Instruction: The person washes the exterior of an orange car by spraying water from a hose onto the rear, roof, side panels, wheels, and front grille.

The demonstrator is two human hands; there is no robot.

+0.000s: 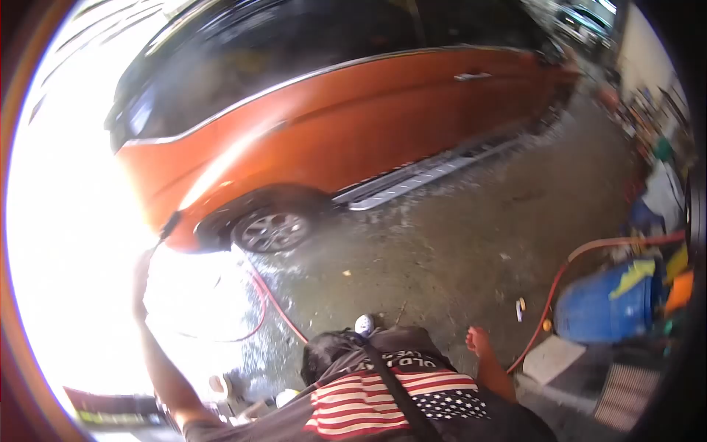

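Note:
My left hand (142, 276), partly washed out by glare, is raised at the left and grips a spray gun. The gun's dark nozzle (170, 223) points up at the side of an orange car (353, 118). A bright jet of water (224, 163) leaves it and strikes the body panel above a wheel (272, 230). My right hand (479, 340) hangs low beside my body with its fingers curled in; I see nothing in it.
A red hose (276, 298) runs over the wet floor (442, 258) beside the wheel. At right, another red hose (560, 276) curves past a blue barrel (600, 306). A metal running board (412, 188) juts out along the car. Clutter lines the right wall.

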